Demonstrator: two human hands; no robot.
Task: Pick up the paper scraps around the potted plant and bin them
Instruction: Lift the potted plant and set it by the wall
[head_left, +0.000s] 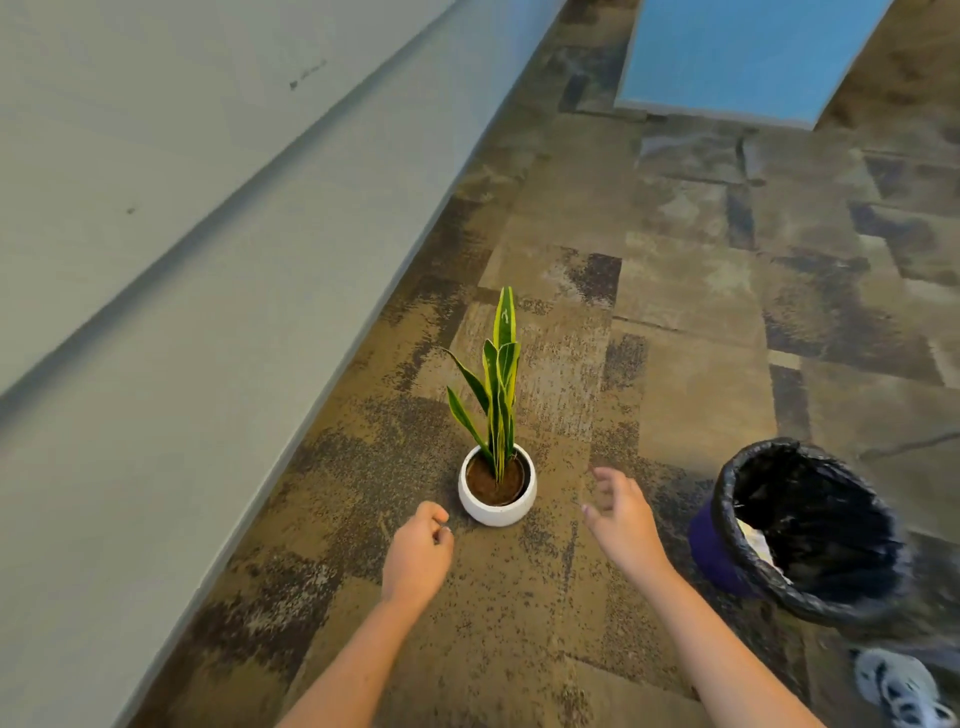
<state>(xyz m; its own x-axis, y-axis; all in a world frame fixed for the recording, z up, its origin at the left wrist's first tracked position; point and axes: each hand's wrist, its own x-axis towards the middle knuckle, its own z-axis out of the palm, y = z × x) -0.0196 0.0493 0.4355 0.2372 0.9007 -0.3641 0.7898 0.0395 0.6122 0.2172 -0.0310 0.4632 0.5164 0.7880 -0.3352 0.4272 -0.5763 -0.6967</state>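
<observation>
A snake plant with yellow-edged leaves stands in a white round pot (497, 509) on the patterned carpet. To its right is a bin (727, 566) lined with a black bag, and white paper scraps (756, 543) lie inside against its near wall. My left hand (418, 553) hovers just left of the pot with its fingers loosely curled and nothing visible in it. My right hand (621, 514) hangs between pot and bin, fingers spread and relaxed, holding nothing. No scraps show on the carpet around the pot.
A grey wall (182, 260) with a skirting band runs along the left. A blue panel (743, 57) stands at the far end of the carpet. A grey shoe (893, 686) shows at the bottom right, beside the bin.
</observation>
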